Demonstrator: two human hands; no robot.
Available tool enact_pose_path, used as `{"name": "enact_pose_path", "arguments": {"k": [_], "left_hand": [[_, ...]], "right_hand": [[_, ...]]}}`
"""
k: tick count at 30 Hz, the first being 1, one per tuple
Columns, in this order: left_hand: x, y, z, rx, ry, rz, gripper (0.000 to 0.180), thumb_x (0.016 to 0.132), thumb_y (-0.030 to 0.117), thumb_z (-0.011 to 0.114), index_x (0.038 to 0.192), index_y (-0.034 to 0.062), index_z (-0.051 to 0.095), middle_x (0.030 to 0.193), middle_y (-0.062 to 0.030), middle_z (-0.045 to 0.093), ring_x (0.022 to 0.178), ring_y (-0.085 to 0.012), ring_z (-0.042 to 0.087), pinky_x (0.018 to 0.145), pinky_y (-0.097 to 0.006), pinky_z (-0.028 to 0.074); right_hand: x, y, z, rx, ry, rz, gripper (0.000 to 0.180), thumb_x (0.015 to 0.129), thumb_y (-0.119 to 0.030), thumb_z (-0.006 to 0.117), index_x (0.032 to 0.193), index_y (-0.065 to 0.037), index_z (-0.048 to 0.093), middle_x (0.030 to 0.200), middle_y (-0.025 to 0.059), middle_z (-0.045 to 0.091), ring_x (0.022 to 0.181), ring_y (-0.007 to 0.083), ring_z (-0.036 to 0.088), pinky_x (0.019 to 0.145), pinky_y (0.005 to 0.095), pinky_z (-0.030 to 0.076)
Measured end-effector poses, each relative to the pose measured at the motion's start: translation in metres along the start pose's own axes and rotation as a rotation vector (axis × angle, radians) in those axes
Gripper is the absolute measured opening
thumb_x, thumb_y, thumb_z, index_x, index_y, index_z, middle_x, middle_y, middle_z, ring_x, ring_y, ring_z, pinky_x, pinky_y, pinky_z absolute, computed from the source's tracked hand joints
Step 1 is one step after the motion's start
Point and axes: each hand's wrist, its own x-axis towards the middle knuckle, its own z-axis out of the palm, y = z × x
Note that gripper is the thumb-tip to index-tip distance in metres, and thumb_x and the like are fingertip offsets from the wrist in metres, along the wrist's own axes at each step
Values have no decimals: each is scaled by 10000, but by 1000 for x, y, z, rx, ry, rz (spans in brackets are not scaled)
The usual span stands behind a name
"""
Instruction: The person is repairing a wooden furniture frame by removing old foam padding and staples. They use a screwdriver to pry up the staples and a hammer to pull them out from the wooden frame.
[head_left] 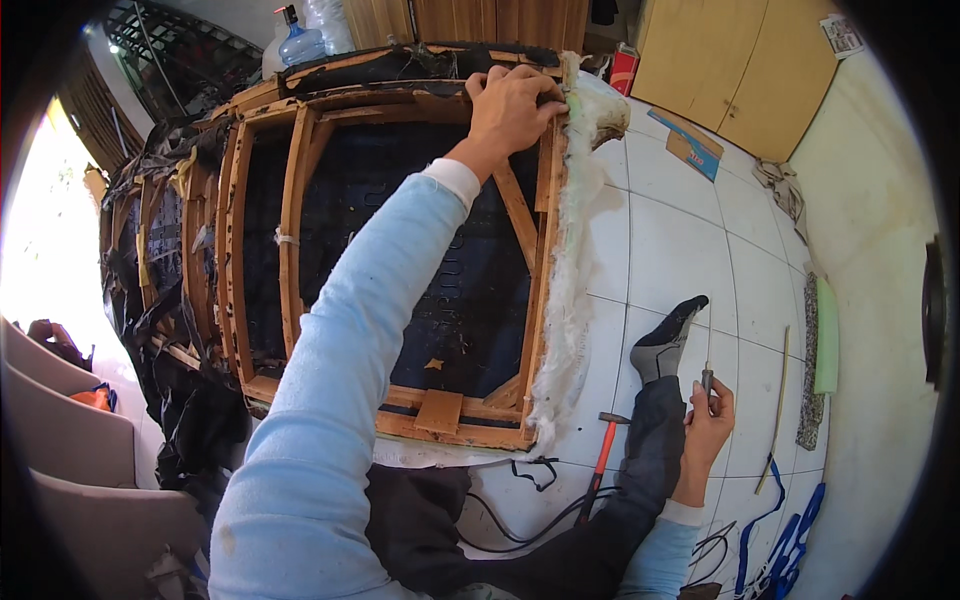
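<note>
At five o'clock, a red-handled hammer (pixel 602 455) is lying on the tiled floor (pixel 675 250). At four, the right hand (pixel 708 425) is gripping a slim tool (pixel 707 380), its long axis running six to twelve, its shaft pointing to twelve. Floor is spreading open at three, beyond the white padding (pixel 562 340) edging the wooden frame (pixel 291 200). The frame is stretching from nine to twelve, where the left hand (pixel 512 108) is grasping its far corner.

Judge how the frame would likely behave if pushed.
The frame looks stiff, with joined wooden beams and a diagonal brace. It is probably heavy, being broad and built of many pieces. The white padding along its right edge seems soft and apt to flop, since its fibres look loose.
</note>
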Motion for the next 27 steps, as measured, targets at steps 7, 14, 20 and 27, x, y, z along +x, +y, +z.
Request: {"name": "enact_pose_path", "arguments": {"k": [7, 14, 20, 27], "left_hand": [[12, 0, 6, -181, -15, -99, 324, 1025, 492, 712, 1167, 225, 827, 1226, -35, 771, 1254, -323, 617, 1097, -510, 311], [-6, -29, 13, 42, -8, 73, 460, 1096, 444, 581, 1434, 143, 663, 1383, -147, 697, 1364, -343, 588, 1179, -537, 302], [3, -24, 2, 12, -218, 62, 761, 1023, 713, 553, 1474, 106, 643, 1470, -179, 656, 1416, -368, 552, 1225, -576, 251], [-1, -14, 10, 135, -175, 37, 1128, 833, 968, 573, 1498, 60, 639, 1455, -237, 650, 1423, -420, 514, 1261, -639, 110]], "right_hand": [[-12, -16, 29, 44, -65, -66, 324, 1034, -124, 762, 1328, -6, 695, 858, 27, 660, 619, 69, 530, 557, 232, 421], [-17, -135, 170, -113, -247, -615, 337, 1033, -107, 733, 1351, 4, 716, 1105, 142, 780, 823, 211, 687, 783, 330, 558], [30, -157, 229, -161, -205, -684, 334, 1020, -116, 724, 1347, -50, 729, 1135, 235, 777, 932, 366, 764, 837, 424, 591], [28, -141, 259, -179, -132, -689, 309, 1022, -92, 701, 1326, -45, 712, 1141, 235, 775, 975, 408, 766, 861, 442, 598]]}}
